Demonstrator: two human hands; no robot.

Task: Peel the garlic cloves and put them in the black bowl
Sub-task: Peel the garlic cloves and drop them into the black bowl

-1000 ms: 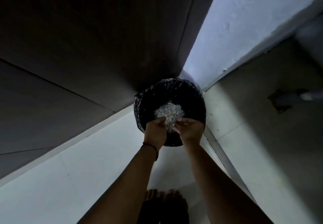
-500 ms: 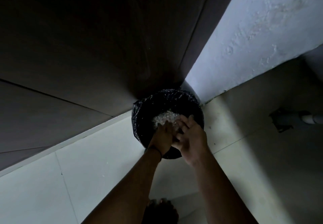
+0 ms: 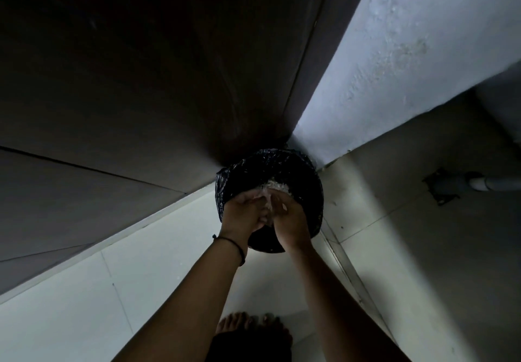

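Since half a second ago your right hand (image 3: 290, 217) has slid off the back of your left hand (image 3: 242, 215). Now they meet side by side, fingertips together over the near rim of the black-lined bin (image 3: 306, 172). Pale garlic skins (image 3: 277, 185) lie heaped inside it, with scraps between your fingers. Whether either hand pinches them cannot be told.

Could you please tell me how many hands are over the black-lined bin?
2: the left hand and the right hand, touching each other over the near side of the bin. None seems hidden.
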